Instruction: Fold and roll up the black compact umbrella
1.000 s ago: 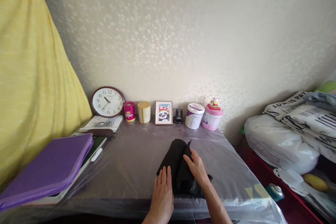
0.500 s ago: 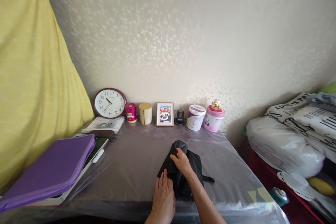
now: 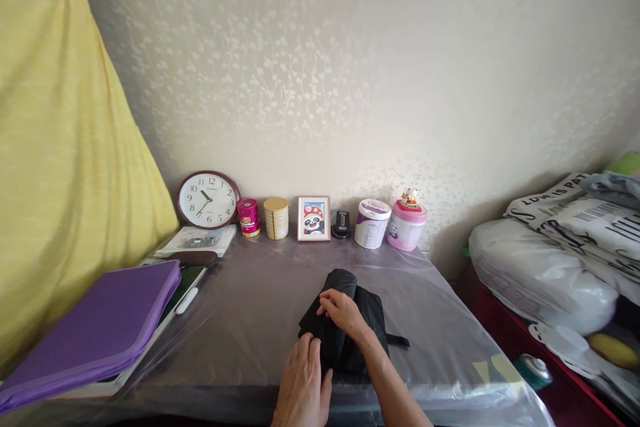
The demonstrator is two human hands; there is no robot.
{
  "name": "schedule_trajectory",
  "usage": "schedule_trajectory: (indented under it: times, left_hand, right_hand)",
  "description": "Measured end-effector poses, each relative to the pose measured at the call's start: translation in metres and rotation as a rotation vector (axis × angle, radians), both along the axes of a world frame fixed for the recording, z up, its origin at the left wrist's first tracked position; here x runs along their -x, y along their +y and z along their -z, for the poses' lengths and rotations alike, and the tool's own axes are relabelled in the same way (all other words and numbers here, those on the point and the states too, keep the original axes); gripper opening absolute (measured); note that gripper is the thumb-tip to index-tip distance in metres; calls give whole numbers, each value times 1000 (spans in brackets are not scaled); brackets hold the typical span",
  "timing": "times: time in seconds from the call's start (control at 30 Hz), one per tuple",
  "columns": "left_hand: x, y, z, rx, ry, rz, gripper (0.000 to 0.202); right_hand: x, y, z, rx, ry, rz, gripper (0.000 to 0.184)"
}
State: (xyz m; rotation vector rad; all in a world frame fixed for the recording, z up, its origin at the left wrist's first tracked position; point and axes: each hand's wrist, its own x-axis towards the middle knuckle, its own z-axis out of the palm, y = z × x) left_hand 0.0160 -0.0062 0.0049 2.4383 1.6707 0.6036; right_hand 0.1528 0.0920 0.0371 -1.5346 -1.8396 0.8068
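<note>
A black fabric item [image 3: 370, 320] lies folded near the front of the table, and a short strap [image 3: 398, 341] sticks out at its right side. Its exact kind does not show. My right hand [image 3: 343, 311] rests on its upper face, fingers bent and close together against the cloth. At its near left edge is my left hand [image 3: 303, 377]. The fingertips there touch the fabric, while the thumb stands apart from the fingers. Both forearms reach in from the bottom of the view and cover part of the near side.
Along the wall stand a clock [image 3: 209, 200], a pink can [image 3: 249, 217], a yellow-lidded can [image 3: 276, 219], a picture frame [image 3: 314, 219], a white tub [image 3: 373, 223] and a pink tub [image 3: 406, 225]. Left lies a purple folder [image 3: 100, 327]. A spray can [image 3: 533, 371] and bagged textiles [image 3: 543, 277] are right.
My right hand has slid slightly down and left over the black fabric, its fingers more bent. My left hand has moved a little lower and left, and its thumb now sticks out.
</note>
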Motion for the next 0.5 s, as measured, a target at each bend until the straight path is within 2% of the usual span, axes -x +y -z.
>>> schedule_trajectory:
  times: [0.13,0.2,0.37,0.5]
  left_hand:
    - [-13,1,-19,-44,-110,69,31]
    - [-19,5,-21,-52,-129,98,35]
    - [-26,18,-2,-66,-102,51,43]
    - [-26,19,6,-66,-96,26,46]
  right_hand:
    - [3,-3,-4,-30,-84,-29,24]
    - [2,-3,-5,-18,-97,-57,24]
    - [-1,-7,-6,-14,-42,-163,25]
    - [-8,-22,0,-173,19,-179,26]
